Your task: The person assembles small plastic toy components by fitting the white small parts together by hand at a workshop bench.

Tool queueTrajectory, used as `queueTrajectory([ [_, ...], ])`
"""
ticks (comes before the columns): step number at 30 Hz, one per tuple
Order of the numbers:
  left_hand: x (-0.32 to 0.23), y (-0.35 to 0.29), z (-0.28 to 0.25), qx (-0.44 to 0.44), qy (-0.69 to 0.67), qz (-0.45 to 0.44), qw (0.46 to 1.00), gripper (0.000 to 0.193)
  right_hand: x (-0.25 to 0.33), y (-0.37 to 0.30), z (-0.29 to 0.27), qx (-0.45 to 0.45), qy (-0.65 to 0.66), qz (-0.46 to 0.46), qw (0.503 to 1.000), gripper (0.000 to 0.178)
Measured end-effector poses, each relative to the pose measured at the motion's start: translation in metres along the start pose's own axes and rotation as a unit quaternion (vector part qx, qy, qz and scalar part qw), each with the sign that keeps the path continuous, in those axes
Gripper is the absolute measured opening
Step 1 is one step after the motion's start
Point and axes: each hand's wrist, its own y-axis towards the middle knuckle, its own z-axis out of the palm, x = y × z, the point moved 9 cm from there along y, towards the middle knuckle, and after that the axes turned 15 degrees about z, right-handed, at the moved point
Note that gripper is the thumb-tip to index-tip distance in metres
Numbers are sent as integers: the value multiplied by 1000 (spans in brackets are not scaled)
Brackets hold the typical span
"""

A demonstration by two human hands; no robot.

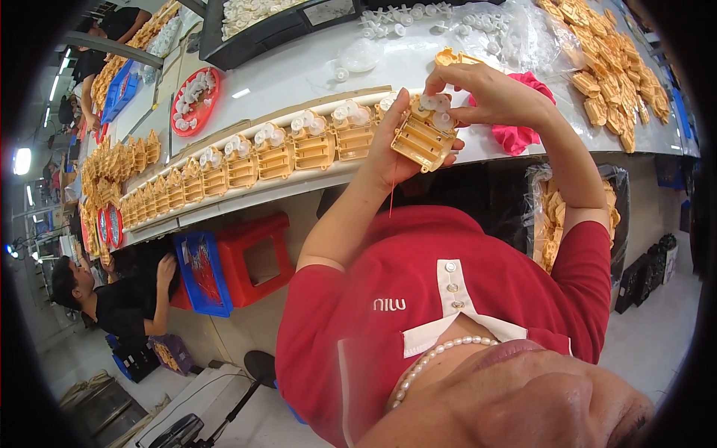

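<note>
My left hand [393, 145] is closed round a yellow plastic housing [424, 140] with open slots, holding it tilted above the table's near edge. A thin red wire hangs below that hand. Over the top of the housing, my right hand [493, 93] pinches with bent fingers at a small white plastic gear [441, 119]; its fingertips partly cover the spot. Beyond the fingers lies another yellow housing piece [457, 57]. To the left, a row of similar housings [258, 153], with white round parts at their tops, stands along a white rail at the table edge.
A red tray [213, 104] of white parts lies at the left. Loose white parts [396, 21] and clear bags are at the back. Yellow pieces [609, 67] pile up at the right, near pink cloth [515, 138]. Red stools [254, 257] stand below; a co-worker [123, 302] sits at the left.
</note>
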Motion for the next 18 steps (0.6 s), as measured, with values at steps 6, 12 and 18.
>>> queueTrajectory([
  [6,-9,-7,-1,14,-26,-14,999,62,14,8,-1,15,19,-30,999,48],
  [12,-24,-17,-8,-25,-10,0,1000,63,40,21,-4,-24,-8,-62,998,43],
  [18,-61,-33,-9,-14,-11,24,1000,61,56,57,-1,17,28,-47,998,36],
])
